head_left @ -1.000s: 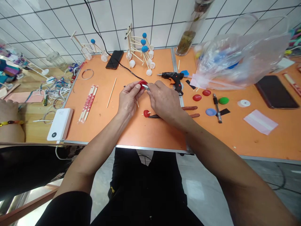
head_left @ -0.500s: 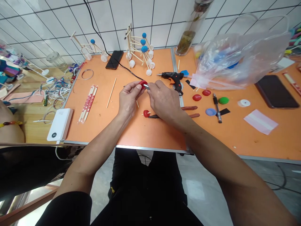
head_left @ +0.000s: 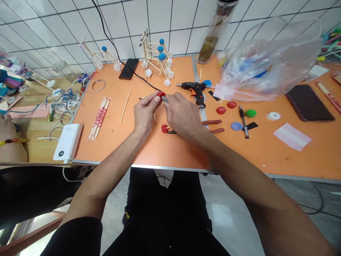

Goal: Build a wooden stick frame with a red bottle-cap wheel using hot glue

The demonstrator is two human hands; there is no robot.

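Observation:
My left hand (head_left: 146, 113) pinches a red plastic bottle cap (head_left: 161, 94) between thumb and fingers. My right hand (head_left: 182, 114) grips a small silver metal tool (head_left: 165, 99), its tip at the cap's edge; most of the tool is hidden in my fingers. Just below my hands, a second red cap on a thin stick (head_left: 165, 128) lies on the orange table (head_left: 114, 142). A black-handled tool (head_left: 172, 132) lies partly under my right hand. To the right of my hands sits a black hot glue gun (head_left: 193, 88).
Wooden-stick models with blue and white caps (head_left: 156, 58) stand at the table's back, beside a phone (head_left: 128, 68). A plastic bag (head_left: 266, 64) lies at the right among loose caps. Wrapped chopsticks (head_left: 98, 122) and a power bank (head_left: 68, 141) are at left, near another person's forearm (head_left: 12, 151).
The whole view has shifted slightly as my head moved. My hands stay together at the red cap, with only small shifts in finger position.

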